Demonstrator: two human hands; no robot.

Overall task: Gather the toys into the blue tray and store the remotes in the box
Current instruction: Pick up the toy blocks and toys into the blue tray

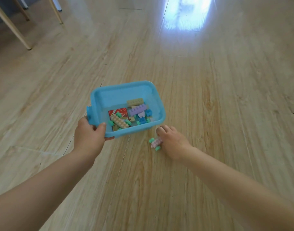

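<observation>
A blue tray (99, 95) sits over the wooden floor, its near-left corner gripped by my left hand (88, 135), thumb on the rim. Inside lie several pastel building-block toys (138, 110), a beige block car with green wheels (120, 121) and a red card (122, 111). Just right of the tray's near edge, a small pink block car with green wheels (155, 143) lies on the floor. My right hand (172, 141) is down on it, fingers curled over its right side. No remotes or box are in view.
Light wooden furniture legs (18, 33) stand at the far left. A bright window reflection (186, 14) lies on the floor at the far right. Wood-plank floor (209, 80) spreads all around the tray.
</observation>
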